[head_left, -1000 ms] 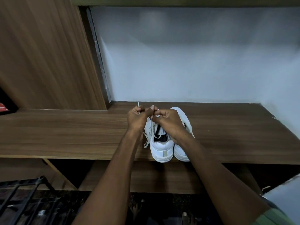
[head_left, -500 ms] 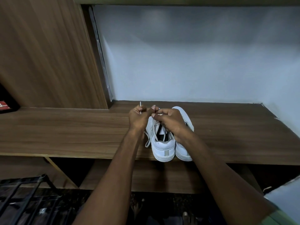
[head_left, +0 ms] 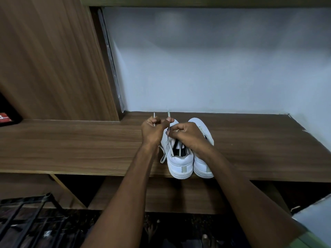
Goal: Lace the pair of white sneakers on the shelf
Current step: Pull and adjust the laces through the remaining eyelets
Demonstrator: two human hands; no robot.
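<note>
Two white sneakers stand side by side, heels toward me, at the front edge of the wooden shelf (head_left: 71,151). My left hand (head_left: 153,130) is curled over the left sneaker (head_left: 180,161) and grips a white lace (head_left: 168,116); two lace ends stick up above its knuckles. My right hand (head_left: 188,135) is curled over the tongue area between both shoes and pinches lace near the eyelets. A loose lace loop (head_left: 163,155) hangs down the left sneaker's outer side. Only the toe and heel of the right sneaker (head_left: 203,167) show.
A wooden side panel (head_left: 53,59) rises at the left and a pale wall (head_left: 215,68) closes the back of the shelf. A lower shelf board (head_left: 161,194) lies underneath. A black metal rack (head_left: 26,221) sits at the bottom left, a dark box (head_left: 7,115) at the far left.
A second lace end has come up above my left hand. Both hands stay over the left sneaker with only small shifts.
</note>
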